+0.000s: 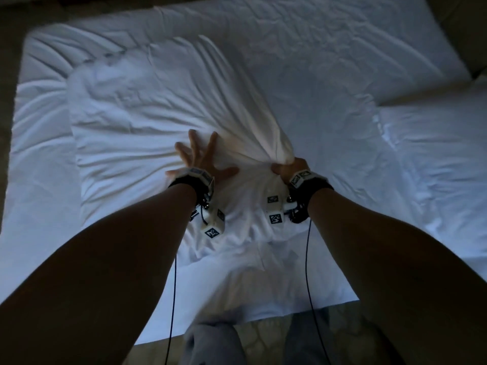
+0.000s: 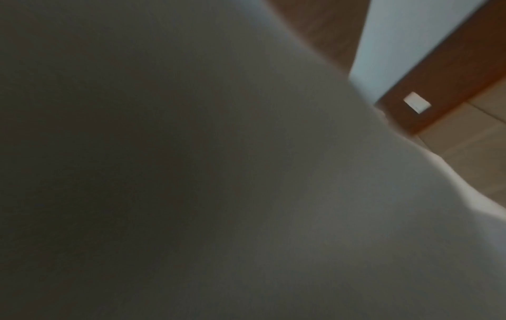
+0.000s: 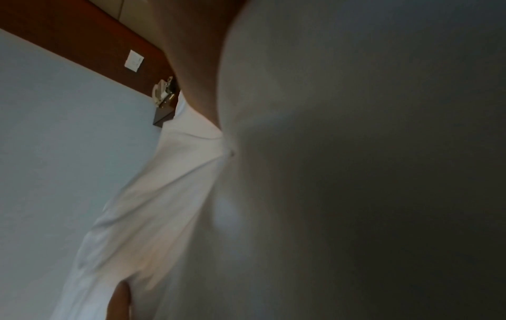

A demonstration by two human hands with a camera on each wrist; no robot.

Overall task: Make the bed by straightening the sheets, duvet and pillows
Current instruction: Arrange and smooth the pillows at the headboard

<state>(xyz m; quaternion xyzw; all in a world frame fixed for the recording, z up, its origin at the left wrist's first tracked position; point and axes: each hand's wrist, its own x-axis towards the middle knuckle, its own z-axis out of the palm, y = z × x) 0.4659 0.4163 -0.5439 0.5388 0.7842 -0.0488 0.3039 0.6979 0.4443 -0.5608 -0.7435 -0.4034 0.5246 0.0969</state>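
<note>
On the far left, the white fitted sheet (image 1: 34, 143) covers the mattress of the bed and lies bare along that edge, rumpled into slanting folds near the far corner, so it looks not yet smoothed. Next to it the crumpled white duvet (image 1: 147, 109) lies spread across the middle of the bed, its creases fanning toward the near side where both arms reach in.

The left hand (image 1: 196, 160) rests flat on the duvet with its fingers (image 1: 212, 142) straight and splayed wide. It seems placed there as an anchor or a smoothing palm, pinning the cloth while the other side is pulled. The left wrist view is filled with blurred pale fabric, which fits a wrist lying close on the bedding.

Just to the right, the right hand (image 1: 288, 168) is closed round a bunched fold of the duvet, thumb and curled fingers pinching it so the cloth rises in a taut ridge running away from the grip. That tension is probably the point: drawing the gathered part toward the near edge to flatten the wrinkles.

Farther right, a plump white pillow (image 1: 434, 154) lies at the bed's right side, clear of both hands and apparently waiting its turn, and another long white pillow (image 1: 316, 40) sits across the far edge.
</note>
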